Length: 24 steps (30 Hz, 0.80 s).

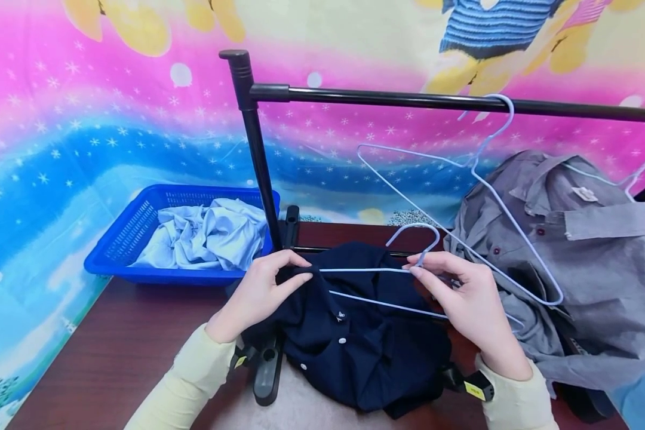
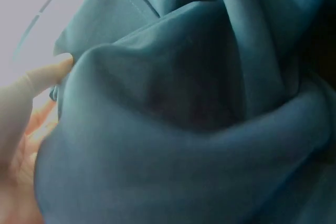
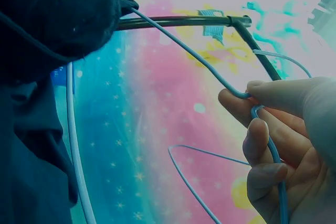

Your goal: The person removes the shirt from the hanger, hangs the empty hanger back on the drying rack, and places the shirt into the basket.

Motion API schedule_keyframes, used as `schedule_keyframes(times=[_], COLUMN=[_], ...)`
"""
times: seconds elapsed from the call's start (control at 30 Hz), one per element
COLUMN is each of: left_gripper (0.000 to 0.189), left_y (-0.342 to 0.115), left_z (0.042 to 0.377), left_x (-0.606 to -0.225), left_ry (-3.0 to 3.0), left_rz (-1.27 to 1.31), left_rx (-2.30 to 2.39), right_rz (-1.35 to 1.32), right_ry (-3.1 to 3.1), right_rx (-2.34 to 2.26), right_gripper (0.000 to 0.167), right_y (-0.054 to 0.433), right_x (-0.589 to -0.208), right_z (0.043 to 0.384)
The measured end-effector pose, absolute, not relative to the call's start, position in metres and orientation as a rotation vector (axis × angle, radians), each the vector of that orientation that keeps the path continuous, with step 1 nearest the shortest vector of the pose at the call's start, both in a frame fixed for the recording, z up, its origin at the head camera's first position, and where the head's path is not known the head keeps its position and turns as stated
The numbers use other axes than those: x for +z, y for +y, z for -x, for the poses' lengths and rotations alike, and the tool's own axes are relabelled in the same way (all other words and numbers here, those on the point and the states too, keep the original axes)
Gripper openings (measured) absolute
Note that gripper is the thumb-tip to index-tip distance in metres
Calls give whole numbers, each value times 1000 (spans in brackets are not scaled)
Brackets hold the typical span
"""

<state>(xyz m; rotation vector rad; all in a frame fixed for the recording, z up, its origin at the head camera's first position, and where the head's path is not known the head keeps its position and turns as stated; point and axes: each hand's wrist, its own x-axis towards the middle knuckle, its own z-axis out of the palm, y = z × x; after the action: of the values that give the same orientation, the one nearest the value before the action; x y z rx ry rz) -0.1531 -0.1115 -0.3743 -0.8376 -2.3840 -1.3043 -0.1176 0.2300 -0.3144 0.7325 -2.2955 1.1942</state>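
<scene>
A dark navy shirt (image 1: 365, 376) with white buttons lies bunched between the hands, and its folds fill most of the left wrist view. A thin light-blue wire hanger (image 1: 362, 270) runs partly into it, so one end is hidden by the cloth. My left hand (image 1: 260, 292) pinches the shirt fabric between thumb and fingers, over that covered end. With thumb and fingers my right hand (image 1: 464, 292) grips the hanger beside the base of its hook. In the right wrist view the fingers curl round the wire (image 3: 189, 56), and the hanger's other shoulder sits outside the shirt.
A black garment rack's rail (image 1: 376, 97) crosses behind the hands. From it hangs a bare blue hanger (image 1: 509, 116); a grey shirt (image 1: 613, 275) hangs on another at right. At left, a blue basket (image 1: 177, 276) holds light-blue cloth (image 1: 209, 236) on the brown table (image 1: 86, 370).
</scene>
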Motion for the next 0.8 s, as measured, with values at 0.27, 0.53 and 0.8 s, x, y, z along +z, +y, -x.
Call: schedule_keyframes(times=[0.27, 0.53, 0.8], left_gripper=[19, 31, 42], left_y=[-112, -115, -121], left_z=[153, 153, 153], left_x=[-375, -372, -370], left_ry=[-2385, -2433, -2475], left_rz=[844, 848, 882], left_rx=[-1307, -1280, -1247], right_rz=[-725, -718, -624], right_ry=[-2244, -2181, -2255], right_rx=[1179, 1189, 1173], right_gripper=[31, 34, 30], right_y=[240, 244, 250], right_x=[-311, -308, -306], right_z=[114, 112, 108])
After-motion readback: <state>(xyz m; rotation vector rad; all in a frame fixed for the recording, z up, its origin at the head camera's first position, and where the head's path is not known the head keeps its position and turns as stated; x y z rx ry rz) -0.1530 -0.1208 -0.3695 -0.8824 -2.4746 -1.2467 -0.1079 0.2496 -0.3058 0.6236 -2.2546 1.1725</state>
